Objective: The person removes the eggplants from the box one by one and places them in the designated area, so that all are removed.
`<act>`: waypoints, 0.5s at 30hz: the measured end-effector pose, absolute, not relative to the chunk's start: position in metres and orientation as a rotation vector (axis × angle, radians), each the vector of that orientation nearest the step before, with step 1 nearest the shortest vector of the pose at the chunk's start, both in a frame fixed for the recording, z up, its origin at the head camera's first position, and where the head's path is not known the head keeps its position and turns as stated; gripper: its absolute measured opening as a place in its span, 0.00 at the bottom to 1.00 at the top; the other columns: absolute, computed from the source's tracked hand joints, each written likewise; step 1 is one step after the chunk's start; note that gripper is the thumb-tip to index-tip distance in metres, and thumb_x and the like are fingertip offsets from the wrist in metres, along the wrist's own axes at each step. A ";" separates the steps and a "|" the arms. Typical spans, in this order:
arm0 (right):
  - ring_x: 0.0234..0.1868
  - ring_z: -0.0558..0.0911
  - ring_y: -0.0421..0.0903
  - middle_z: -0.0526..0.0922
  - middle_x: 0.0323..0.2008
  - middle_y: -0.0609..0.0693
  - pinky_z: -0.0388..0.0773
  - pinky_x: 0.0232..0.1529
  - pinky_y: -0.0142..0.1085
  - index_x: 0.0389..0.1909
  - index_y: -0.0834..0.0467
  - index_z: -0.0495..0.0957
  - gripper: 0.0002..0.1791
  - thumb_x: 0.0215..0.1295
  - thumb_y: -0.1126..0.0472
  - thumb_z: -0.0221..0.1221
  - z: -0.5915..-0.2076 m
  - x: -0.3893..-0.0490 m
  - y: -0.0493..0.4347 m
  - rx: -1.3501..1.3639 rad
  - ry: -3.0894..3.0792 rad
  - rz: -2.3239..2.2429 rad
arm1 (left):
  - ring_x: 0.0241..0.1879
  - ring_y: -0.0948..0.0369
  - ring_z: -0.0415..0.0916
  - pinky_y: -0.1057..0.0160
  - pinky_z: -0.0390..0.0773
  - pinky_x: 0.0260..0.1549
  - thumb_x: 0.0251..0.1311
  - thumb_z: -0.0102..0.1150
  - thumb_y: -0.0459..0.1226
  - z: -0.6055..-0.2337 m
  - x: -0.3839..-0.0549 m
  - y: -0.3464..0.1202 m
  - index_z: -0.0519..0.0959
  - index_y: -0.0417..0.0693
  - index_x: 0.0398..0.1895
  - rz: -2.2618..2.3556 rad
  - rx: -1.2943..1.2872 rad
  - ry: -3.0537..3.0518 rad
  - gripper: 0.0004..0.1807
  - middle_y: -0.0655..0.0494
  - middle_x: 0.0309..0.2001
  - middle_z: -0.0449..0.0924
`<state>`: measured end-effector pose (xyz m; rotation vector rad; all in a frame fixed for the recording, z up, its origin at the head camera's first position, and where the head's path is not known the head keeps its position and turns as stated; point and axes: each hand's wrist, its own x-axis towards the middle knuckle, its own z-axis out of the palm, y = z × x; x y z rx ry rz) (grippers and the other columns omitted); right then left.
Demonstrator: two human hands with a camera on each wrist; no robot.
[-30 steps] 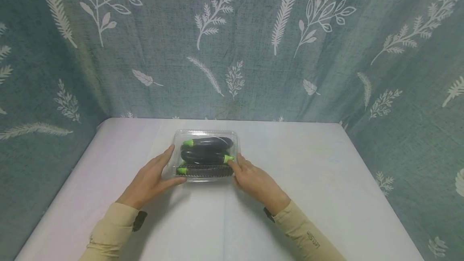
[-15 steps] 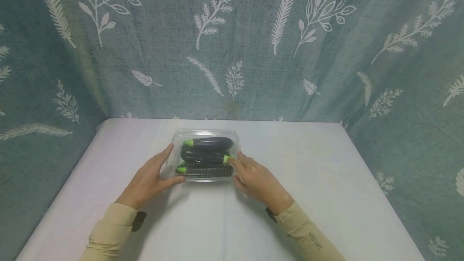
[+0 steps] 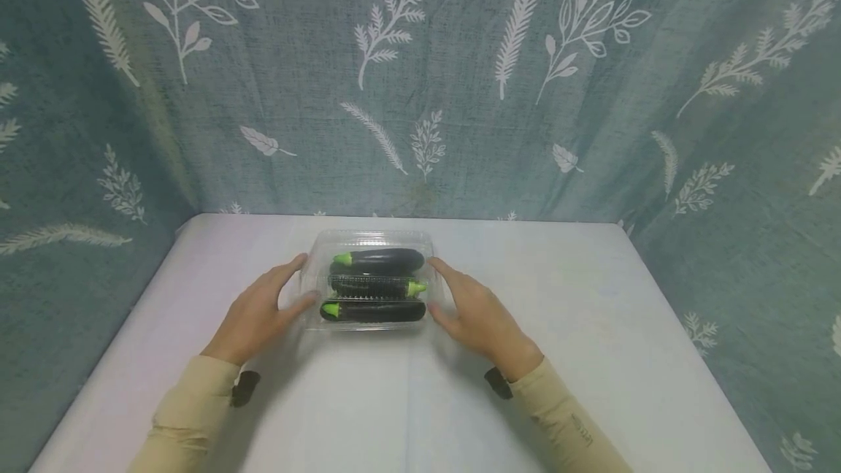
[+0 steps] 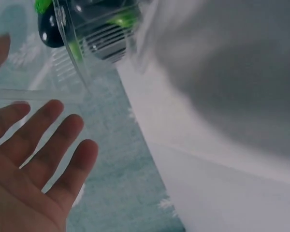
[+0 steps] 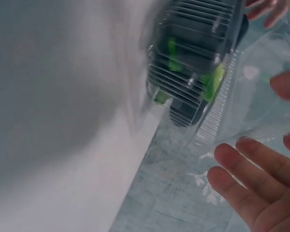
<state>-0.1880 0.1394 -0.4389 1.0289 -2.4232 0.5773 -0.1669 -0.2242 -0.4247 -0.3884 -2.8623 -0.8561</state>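
Note:
A clear plastic clamshell container (image 3: 374, 239) sits on the table with three dark eggplants in it: a far one (image 3: 388, 261), a middle one (image 3: 371, 287) and a near one (image 3: 381, 311). Their stem ends are green. The left hand (image 3: 259, 305) is at the container's left side, thumb and fingers spread. Opposite it, the right hand (image 3: 482, 312) holds the same spread shape at the right side. In the right wrist view a clear lid panel (image 5: 256, 111) stands at an angle to the tray. Whether the fingertips touch the plastic I cannot tell.
A white-covered table (image 3: 558, 298) reaches back to a teal leaf-patterned curtain (image 3: 302, 166), which also hangs at both sides. Beige sleeves (image 3: 197, 400) cover the forearms, with dark wrist pieces (image 3: 246, 388) beneath.
The lid's ridged band has moved away from the near eggplant and now crosses the middle one. Both hands have drawn outward; the right thumb and fingers have spread apart.

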 end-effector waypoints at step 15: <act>0.50 0.86 0.45 0.86 0.50 0.52 0.82 0.54 0.35 0.54 0.59 0.77 0.12 0.72 0.66 0.61 -0.439 -0.224 0.133 0.701 -2.311 1.065 | 0.62 0.36 0.72 0.34 0.70 0.60 0.75 0.55 0.48 -0.422 -0.214 -0.224 0.74 0.39 0.68 -0.766 -0.317 -2.817 0.28 0.36 0.62 0.77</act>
